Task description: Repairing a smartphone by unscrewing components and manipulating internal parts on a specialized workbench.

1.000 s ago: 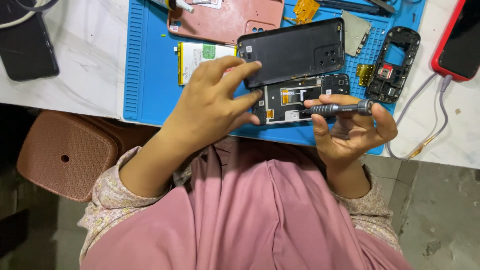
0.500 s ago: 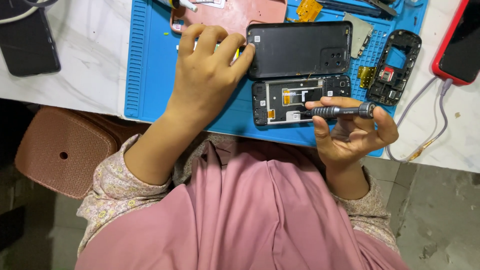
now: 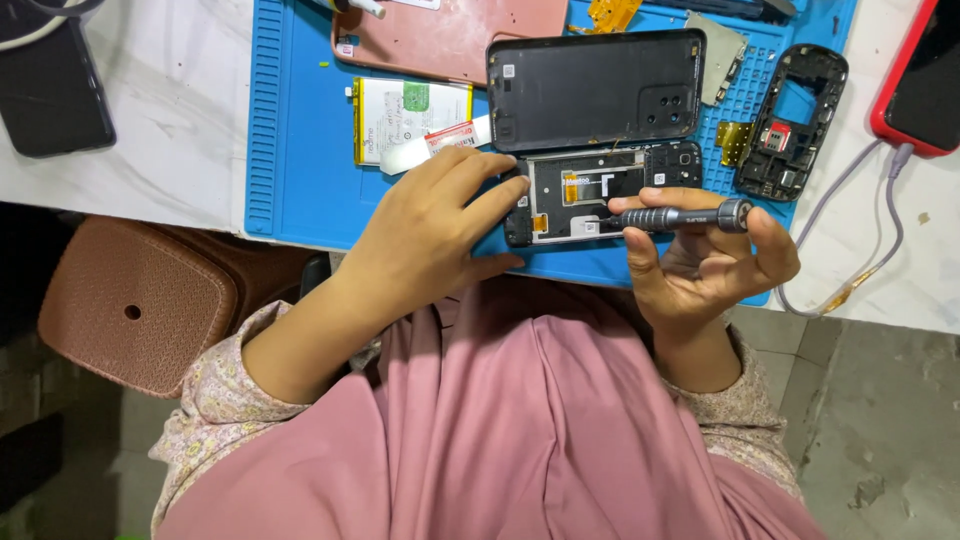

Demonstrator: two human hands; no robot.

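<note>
An opened black phone body (image 3: 600,190) lies on the blue work mat (image 3: 300,150) near its front edge. My left hand (image 3: 430,235) rests on the phone's left end, fingers steadying it. In my right hand (image 3: 700,265) lies a grey precision screwdriver (image 3: 680,216), held level with its tip pointing left over the phone's inner frame. The black back cover (image 3: 595,88) lies flat on the mat just behind the phone, touched by neither hand.
A white battery (image 3: 405,115) and a pink case (image 3: 450,35) lie on the mat behind my left hand. A small black frame part (image 3: 790,120) sits at the right. A red-edged phone (image 3: 915,80) with cable lies far right; a brown stool (image 3: 130,300) stands left.
My left hand set the black back cover down on the mat behind the phone, then drew back to the phone's left end. The right hand kept the screwdriver nearly still.
</note>
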